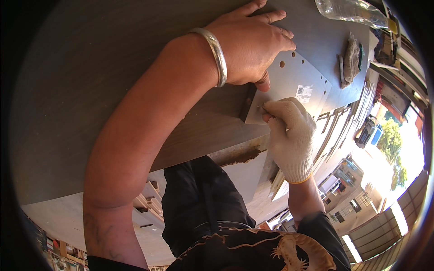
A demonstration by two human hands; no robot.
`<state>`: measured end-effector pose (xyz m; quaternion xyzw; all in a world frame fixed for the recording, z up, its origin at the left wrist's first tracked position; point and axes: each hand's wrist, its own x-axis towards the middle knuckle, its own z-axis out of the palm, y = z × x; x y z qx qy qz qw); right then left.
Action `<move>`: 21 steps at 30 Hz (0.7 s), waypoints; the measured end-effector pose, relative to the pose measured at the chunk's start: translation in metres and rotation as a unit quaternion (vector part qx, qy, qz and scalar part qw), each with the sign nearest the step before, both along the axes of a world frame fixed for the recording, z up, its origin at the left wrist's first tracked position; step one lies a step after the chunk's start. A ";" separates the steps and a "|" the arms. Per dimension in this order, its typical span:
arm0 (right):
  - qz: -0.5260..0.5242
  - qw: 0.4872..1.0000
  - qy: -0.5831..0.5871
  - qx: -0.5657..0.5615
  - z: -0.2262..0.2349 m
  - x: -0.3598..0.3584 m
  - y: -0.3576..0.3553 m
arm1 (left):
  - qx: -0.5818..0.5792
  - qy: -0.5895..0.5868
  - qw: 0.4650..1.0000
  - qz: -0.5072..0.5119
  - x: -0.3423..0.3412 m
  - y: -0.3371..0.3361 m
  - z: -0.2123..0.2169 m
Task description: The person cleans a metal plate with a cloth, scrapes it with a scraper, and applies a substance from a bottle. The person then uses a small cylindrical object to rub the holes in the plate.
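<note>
A grey board [296, 74] with several round holes and a white label [304, 93] lies on the dark tabletop [135, 49]. My bare left hand [253, 47], a metal bangle on its wrist, rests with fingers spread over the board's far left edge. My right hand [291, 124], in a white knitted glove, is closed at the board's near left corner. Its fingertips pinch together there beside a small shiny bit [261, 107], too small to make out. A dark strip [247, 104] runs along the board's left side.
At the far right of the tabletop are a clear plastic bottle [355, 12] and a crumpled plastic bag [351, 61] with a thin stick [341, 67] beside it. Below the table's near edge, pale sheets and long strips [334, 135] lie around my legs.
</note>
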<state>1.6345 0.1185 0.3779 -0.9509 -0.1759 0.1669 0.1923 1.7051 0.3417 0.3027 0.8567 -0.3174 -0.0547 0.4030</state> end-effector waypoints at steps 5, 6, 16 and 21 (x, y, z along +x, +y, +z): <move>0.030 0.998 -0.017 -0.044 0.001 0.002 0.006 | -0.002 0.005 1.000 0.002 0.000 0.000 -0.001; 0.034 0.998 -0.022 -0.054 0.002 0.002 0.008 | -0.011 0.005 1.000 0.005 -0.001 0.000 -0.001; -0.146 0.986 0.009 0.077 0.003 -0.004 0.000 | -0.012 0.017 1.000 -0.003 0.000 0.001 -0.002; -0.064 0.998 0.014 0.013 0.000 -0.008 -0.002 | -0.009 0.021 1.000 -0.004 -0.001 0.000 -0.007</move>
